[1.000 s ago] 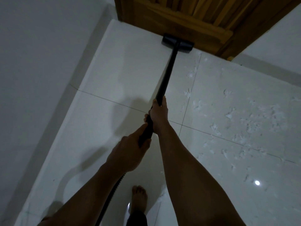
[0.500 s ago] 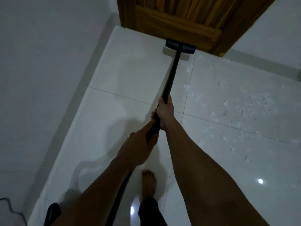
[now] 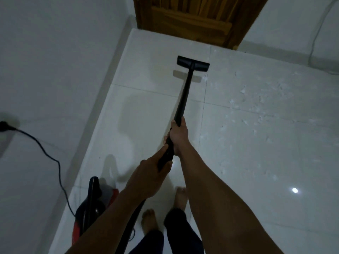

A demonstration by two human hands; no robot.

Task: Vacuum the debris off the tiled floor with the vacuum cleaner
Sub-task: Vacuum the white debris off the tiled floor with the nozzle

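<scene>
A black vacuum wand (image 3: 184, 96) runs from my hands to a flat black floor head (image 3: 192, 63) on the white tiled floor (image 3: 146, 99), a short way in front of the wooden door. My right hand (image 3: 178, 135) grips the wand higher up; my left hand (image 3: 150, 177) grips its lower end where the hose (image 3: 134, 219) joins. White scraps of debris (image 3: 256, 107) lie scattered over the tiles to the right of the head. The red and black vacuum body (image 3: 93, 208) stands at the lower left.
A wooden door (image 3: 194, 21) closes the far end. A white wall (image 3: 55, 61) runs along the left, with a plug and black power cord (image 3: 45, 153) trailing to the vacuum. A thin cable (image 3: 311, 52) hangs on the right wall. My bare feet (image 3: 180, 198) stand below my hands.
The floor head has been drawn back from the door's foot towards me. The view has widened, so the vacuum body, the cord and both feet show now. Both hands keep their grip.
</scene>
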